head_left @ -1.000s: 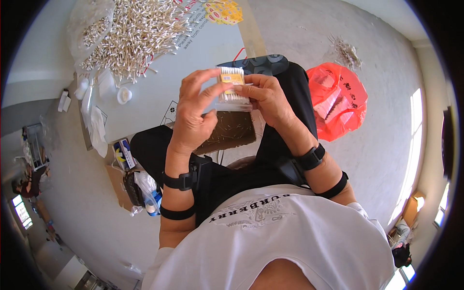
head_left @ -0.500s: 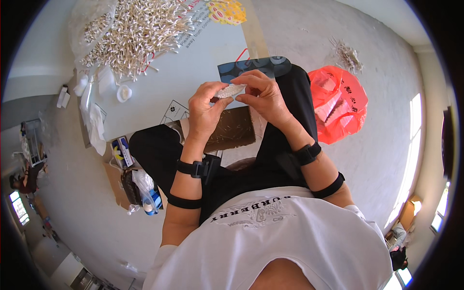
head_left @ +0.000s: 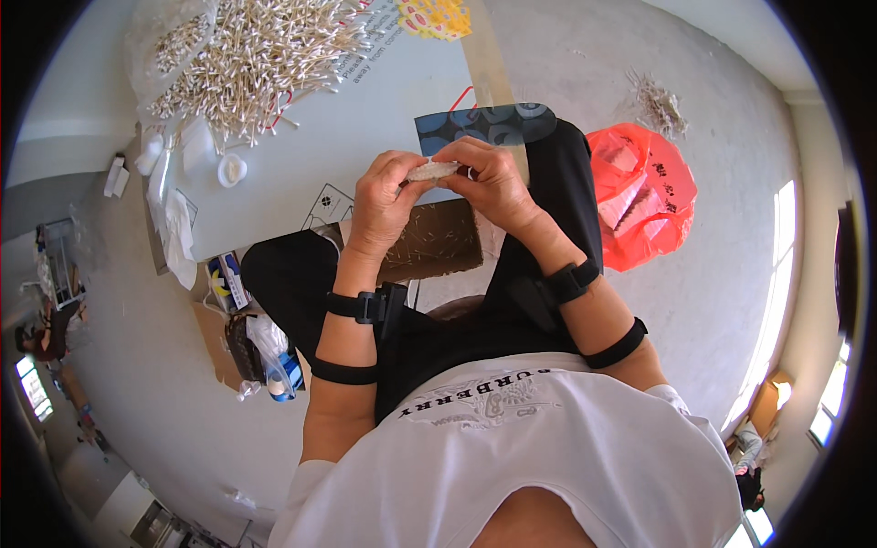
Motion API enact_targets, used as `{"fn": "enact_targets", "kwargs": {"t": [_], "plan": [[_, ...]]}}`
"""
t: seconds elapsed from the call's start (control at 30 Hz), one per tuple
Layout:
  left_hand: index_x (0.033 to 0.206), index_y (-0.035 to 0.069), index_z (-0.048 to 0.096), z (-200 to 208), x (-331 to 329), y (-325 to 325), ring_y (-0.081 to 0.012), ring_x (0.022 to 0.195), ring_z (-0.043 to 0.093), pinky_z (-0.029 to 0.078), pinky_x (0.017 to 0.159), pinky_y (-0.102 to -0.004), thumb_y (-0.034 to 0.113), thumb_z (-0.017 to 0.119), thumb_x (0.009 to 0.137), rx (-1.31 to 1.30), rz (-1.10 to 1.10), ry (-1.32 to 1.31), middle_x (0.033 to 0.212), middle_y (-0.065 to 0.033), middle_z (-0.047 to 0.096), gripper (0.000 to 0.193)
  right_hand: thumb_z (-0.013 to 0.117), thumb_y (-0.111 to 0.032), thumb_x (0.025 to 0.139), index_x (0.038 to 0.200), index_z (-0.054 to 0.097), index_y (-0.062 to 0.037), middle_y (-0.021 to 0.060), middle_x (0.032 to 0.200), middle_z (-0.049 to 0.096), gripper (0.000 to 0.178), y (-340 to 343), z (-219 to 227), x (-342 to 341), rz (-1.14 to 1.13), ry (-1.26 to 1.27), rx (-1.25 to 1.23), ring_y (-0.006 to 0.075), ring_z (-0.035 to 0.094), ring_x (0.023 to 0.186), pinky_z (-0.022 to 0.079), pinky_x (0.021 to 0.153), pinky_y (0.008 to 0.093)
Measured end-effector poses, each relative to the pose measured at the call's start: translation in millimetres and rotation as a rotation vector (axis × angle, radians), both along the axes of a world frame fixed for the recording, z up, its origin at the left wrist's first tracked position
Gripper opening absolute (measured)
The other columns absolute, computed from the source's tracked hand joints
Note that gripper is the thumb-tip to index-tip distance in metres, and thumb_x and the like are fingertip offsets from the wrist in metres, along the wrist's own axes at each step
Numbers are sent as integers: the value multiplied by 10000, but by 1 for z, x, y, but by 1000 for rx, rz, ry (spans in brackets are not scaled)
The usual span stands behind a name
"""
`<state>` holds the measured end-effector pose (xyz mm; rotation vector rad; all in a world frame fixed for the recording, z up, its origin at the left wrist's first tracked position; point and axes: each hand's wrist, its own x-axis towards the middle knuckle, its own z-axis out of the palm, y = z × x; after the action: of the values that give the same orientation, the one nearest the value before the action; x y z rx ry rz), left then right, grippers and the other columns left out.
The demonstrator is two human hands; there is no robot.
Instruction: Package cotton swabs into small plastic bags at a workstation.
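Between my hands, just past the near edge of the grey board, is a small white bundle of cotton swabs [head_left: 432,172]; its bumpy tips show, and the rest is covered by my fingers. My left hand [head_left: 382,196] pinches one end of it with thumb and fingers. The other end is in the fingertips of my right hand [head_left: 493,183]. Whether a thin clear wrapper surrounds the bundle, I cannot tell. A large heap of loose cotton swabs [head_left: 265,68] lies on the board at the far left, partly under clear plastic.
Below my hands stands an open cardboard box [head_left: 434,242] with loose swabs inside. A dark printed sheet [head_left: 484,128] lies by my right knee. The grey board [head_left: 274,205] carries a small white round tub [head_left: 232,170] and yellow labels [head_left: 437,18]. A red plastic bag [head_left: 644,196] sits on the floor at right.
Both hands have drawn slightly closer together around the bundle, which now lies more level and shows less between them. The view has shifted slightly.
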<state>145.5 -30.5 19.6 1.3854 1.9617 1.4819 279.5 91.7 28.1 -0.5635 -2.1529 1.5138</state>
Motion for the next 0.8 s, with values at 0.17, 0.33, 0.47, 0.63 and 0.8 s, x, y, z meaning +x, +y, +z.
{"fn": "enact_targets", "kwargs": {"t": [0.17, 0.33, 0.47, 0.63, 0.8], "plan": [[973, 9, 639, -4, 0, -1, -209, 782, 643, 527, 703, -291, -44, 734, 759, 29, -8, 165, 905, -95, 660, 240, 716, -3, 766, 946, 679, -21, 89, 830, 640, 185, -2, -4, -1, -13, 43, 12, 212, 621, 706, 483, 633, 311], [951, 3, 653, 2, 7, 3, -221, 793, 663, 529, 695, -303, -37, 743, 750, 17, 50, -55, 883, -101, 678, 224, 703, 2, 794, 960, 686, -6, 50, 800, 659, 167, -4, -9, 1, -54, 22, -205, 121, 623, 698, 480, 619, 269], [992, -27, 677, 3, 7, 3, -153, 812, 671, 543, 711, -272, -25, 716, 805, -31, 50, -392, 936, -87, 703, 192, 674, -22, 843, 1015, 702, 14, 31, 810, 689, 179, -3, -2, 0, -57, 35, -526, 65, 619, 703, 488, 620, 229], [985, -54, 696, 0, 7, 2, -162, 826, 673, 575, 701, -276, -17, 682, 838, -13, 47, -755, 963, -110, 698, 152, 661, -46, 865, 1010, 716, 23, 31, 790, 695, 169, -3, -1, 0, -68, -33, -530, 65, 622, 690, 485, 602, 222], [997, -53, 692, -5, 9, 4, -181, 843, 676, 589, 712, -293, -36, 654, 847, 82, 62, -902, 992, -141, 701, 155, 666, -50, 872, 944, 717, 5, 13, 757, 679, 105, -10, -10, -4, -146, 71, -427, 64, 610, 667, 473, 582, 216]]}}
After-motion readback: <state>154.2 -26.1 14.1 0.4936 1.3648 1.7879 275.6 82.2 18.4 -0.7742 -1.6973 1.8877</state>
